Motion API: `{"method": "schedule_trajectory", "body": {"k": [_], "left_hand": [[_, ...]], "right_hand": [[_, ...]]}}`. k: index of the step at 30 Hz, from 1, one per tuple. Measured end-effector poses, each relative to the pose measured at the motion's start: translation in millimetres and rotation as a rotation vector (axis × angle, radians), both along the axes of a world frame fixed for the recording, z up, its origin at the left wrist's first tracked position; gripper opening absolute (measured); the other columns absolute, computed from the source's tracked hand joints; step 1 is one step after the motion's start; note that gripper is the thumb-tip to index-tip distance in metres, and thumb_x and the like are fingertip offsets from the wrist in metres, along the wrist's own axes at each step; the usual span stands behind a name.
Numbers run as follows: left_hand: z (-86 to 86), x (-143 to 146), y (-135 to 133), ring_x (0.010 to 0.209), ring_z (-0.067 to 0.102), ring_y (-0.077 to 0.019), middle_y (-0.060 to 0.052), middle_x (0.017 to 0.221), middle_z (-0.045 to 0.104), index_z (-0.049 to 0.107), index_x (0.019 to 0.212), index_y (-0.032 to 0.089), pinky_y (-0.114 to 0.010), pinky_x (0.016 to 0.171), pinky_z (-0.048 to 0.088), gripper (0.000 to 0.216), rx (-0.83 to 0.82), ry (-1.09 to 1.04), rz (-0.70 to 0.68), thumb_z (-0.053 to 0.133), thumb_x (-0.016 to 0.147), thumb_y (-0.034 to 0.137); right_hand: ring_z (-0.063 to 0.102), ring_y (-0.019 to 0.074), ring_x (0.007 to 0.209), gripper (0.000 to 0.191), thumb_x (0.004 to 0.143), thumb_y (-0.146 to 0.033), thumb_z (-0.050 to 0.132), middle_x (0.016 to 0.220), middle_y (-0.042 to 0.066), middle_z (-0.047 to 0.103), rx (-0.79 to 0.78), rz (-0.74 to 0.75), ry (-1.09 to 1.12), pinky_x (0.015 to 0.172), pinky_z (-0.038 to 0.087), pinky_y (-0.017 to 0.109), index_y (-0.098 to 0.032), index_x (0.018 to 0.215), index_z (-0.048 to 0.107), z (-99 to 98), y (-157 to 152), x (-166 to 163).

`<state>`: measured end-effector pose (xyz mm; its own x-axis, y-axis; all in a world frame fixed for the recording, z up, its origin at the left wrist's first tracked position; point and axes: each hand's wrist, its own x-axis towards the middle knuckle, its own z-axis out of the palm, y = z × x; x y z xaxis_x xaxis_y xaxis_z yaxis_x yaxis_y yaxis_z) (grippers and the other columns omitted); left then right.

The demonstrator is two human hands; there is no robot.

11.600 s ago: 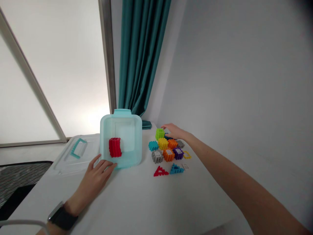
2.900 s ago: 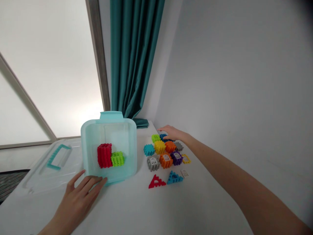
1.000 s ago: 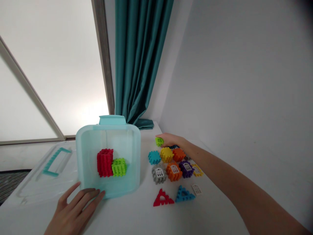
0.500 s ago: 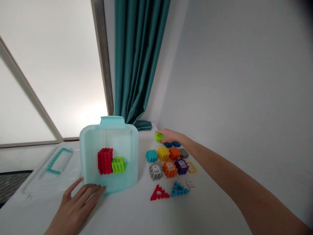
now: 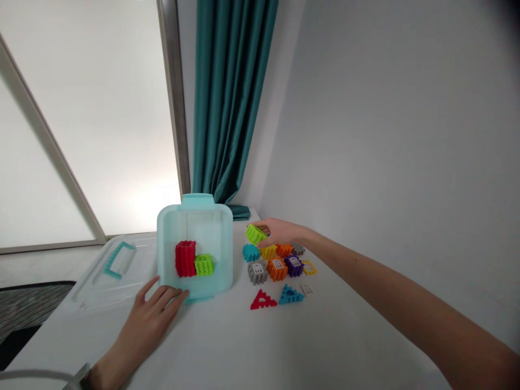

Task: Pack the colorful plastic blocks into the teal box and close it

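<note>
One notched lime block (image 5: 255, 234) is clamped in the right hand (image 5: 279, 231); the spread left hand (image 5: 151, 314) touches a translucent tub (image 5: 222, 244).

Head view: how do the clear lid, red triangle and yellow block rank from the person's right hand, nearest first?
From the right hand:
1. Yellow block, just below the hand in the picture.
2. Red triangle, nearer the viewer.
3. Clear lid, left of the bin.

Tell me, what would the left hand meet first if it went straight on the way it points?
The light-blue bin, most likely: the left hand points at it, its fingertips at the near edge; whether they touch is hard to tell.
</note>
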<state>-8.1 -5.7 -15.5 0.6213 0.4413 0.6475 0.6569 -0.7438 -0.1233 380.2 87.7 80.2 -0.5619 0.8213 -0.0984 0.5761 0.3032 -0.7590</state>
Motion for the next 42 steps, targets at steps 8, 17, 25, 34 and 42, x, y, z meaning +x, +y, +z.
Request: {"method": "schedule_trajectory", "body": {"k": [8, 17, 25, 34, 42], "left_hand": [[0.5, -5.6, -1.7, 0.088, 0.063, -0.0180, -0.002, 0.092, 0.071, 0.067, 0.108, 0.022, -0.050, 0.114, 0.027, 0.027, -0.001, 0.120, 0.023, 0.044, 0.098, 0.013], [0.1, -6.7, -1.4, 0.089, 0.062, -0.0186, -0.003, 0.094, 0.069, 0.067, 0.109, 0.022, -0.052, 0.114, 0.028, 0.027, 0.000, 0.143, 0.024, 0.048, 0.095, 0.009], [-3.4, -8.0, 0.5, 0.090, 0.059, -0.0179, -0.003, 0.092, 0.066, 0.066, 0.111, 0.021, -0.050, 0.116, 0.026, 0.025, -0.009, 0.168, 0.031, 0.048, 0.096, 0.011], [-1.7, -8.0, 0.0, 0.090, 0.058, -0.0182, -0.003, 0.093, 0.065, 0.066, 0.111, 0.021, -0.051, 0.116, 0.026, 0.026, -0.003, 0.193, 0.037, 0.048, 0.096, 0.010], [-1.6, -7.8, -0.6, 0.090, 0.057, -0.0184, -0.004, 0.093, 0.065, 0.066, 0.111, 0.022, -0.051, 0.115, 0.027, 0.026, -0.010, 0.190, 0.039, 0.047, 0.096, 0.011]], "right_hand": [[0.061, 0.0223, 0.119, 0.069, 0.070, -0.021, 0.079, 0.132, 0.006, 0.066, -0.215, 0.168, 0.273, 0.101, 0.048, 0.032, -0.021, 0.136, 0.058, 26.6, -54.6, -54.7], [0.065, 0.0188, 0.104, 0.049, 0.075, -0.022, 0.075, 0.113, 0.003, 0.072, -0.133, 0.241, 0.339, 0.091, 0.052, 0.028, -0.017, 0.123, 0.064, 12.7, -38.4, -149.5], [0.068, 0.0222, 0.095, 0.045, 0.077, -0.035, 0.075, 0.110, 0.008, 0.073, 0.315, -0.008, -0.276, 0.079, 0.048, 0.025, -0.014, 0.117, 0.066, 6.7, -3.7, -167.1], [0.070, 0.0329, 0.103, 0.046, 0.071, -0.027, 0.078, 0.114, 0.022, 0.072, 0.341, -0.042, -0.692, 0.075, 0.052, 0.029, -0.007, 0.111, 0.069, 7.5, 4.0, -189.1], [0.072, 0.0325, 0.102, 0.044, 0.072, -0.025, 0.076, 0.114, 0.023, 0.073, 0.312, -0.012, -0.781, 0.074, 0.055, 0.028, -0.006, 0.111, 0.071, 3.3, 8.4, -195.5]]}}
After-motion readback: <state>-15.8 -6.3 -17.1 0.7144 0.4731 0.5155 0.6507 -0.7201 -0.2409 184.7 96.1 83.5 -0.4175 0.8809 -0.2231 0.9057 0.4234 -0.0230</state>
